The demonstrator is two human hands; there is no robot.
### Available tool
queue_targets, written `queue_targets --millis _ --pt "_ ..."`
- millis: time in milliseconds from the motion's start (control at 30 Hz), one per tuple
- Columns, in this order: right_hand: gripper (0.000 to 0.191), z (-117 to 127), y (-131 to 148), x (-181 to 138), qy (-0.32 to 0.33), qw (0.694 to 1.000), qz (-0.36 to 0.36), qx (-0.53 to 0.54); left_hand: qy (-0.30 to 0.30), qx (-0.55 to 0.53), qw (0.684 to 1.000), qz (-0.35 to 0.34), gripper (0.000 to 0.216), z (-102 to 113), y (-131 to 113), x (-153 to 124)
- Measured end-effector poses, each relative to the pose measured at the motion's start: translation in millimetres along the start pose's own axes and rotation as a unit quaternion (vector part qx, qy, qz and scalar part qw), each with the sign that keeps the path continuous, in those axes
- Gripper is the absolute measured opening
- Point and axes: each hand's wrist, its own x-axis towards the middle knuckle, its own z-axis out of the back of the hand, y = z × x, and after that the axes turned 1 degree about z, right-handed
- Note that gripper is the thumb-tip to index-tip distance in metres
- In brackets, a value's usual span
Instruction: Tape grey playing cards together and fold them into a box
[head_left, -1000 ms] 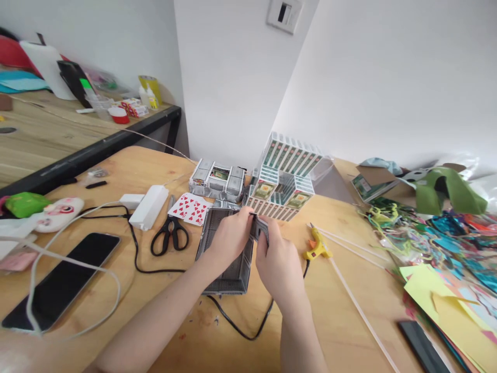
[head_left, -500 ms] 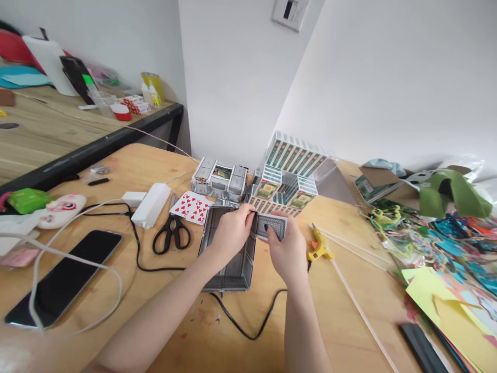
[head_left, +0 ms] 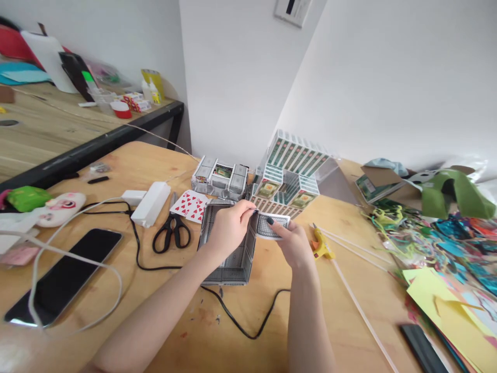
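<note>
Both my hands meet over a grey tray built from playing cards (head_left: pixel 229 261) lying on the wooden table (head_left: pixel 341 311). My left hand (head_left: pixel 229 228) pinches the tray's right wall near its far corner. My right hand (head_left: pixel 293 243) grips a grey-backed playing card (head_left: pixel 272 226), held nearly flat against that same wall. Just behind stand a small grey card box (head_left: pixel 221 178) and a taller green-and-white card structure (head_left: pixel 289 176).
Black scissors (head_left: pixel 173 233), red heart cards (head_left: pixel 189 204), a white charger (head_left: pixel 149 204), a black phone (head_left: pixel 64 274) and cables lie to the left. A yellow glue gun (head_left: pixel 320 244) with glue sticks sits right of my hands. Coloured paper and craft scraps (head_left: pixel 438 248) crowd the right side.
My right hand has turned the card from edge-on to nearly flat, and it has shifted slightly right and further from me. My left hand keeps its pinch on the tray wall.
</note>
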Motion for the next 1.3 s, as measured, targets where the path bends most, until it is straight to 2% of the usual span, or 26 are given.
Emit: queue_targets --millis 100,200,333,433,767,900,1067,1167,1300 --pt "0.032 -1 2 -2 0.008 1.0 0.005 -0.002 -0.017 -0.003 1.0 -0.019 0.013 -1 0 -1" --pt "0.029 -9 6 -9 -0.065 0.992 0.051 -0.095 -0.027 0.01 0.999 -0.024 0.013 -2 0 -2" --pt "0.023 -23 11 -20 -0.143 0.957 0.105 -0.23 -0.029 0.025 0.999 -0.02 0.014 -3 -2 -3" --pt "0.023 -27 13 -23 -0.149 0.942 0.127 -0.271 -0.032 0.025 0.999 -0.018 0.013 -3 -3 -3" --pt "0.024 -31 11 -24 -0.162 0.922 0.142 -0.321 -0.048 -0.014 0.999 -0.01 0.012 -4 -2 -3" --pt "0.025 -24 11 -20 -0.127 0.949 0.124 -0.261 -0.032 -0.045 0.998 0.008 0.012 -2 1 -1" --pt "0.032 -9 7 -10 0.001 0.994 0.062 -0.089 0.008 -0.107 0.994 0.036 0.012 2 2 2" --pt "0.035 -4 3 -6 0.071 0.997 0.026 0.006 0.015 -0.166 0.985 0.052 0.011 5 -1 2" --pt "0.031 -2 -1 -3 0.115 0.989 0.008 0.089 0.014 -0.265 0.961 0.08 0.01 6 -7 1"
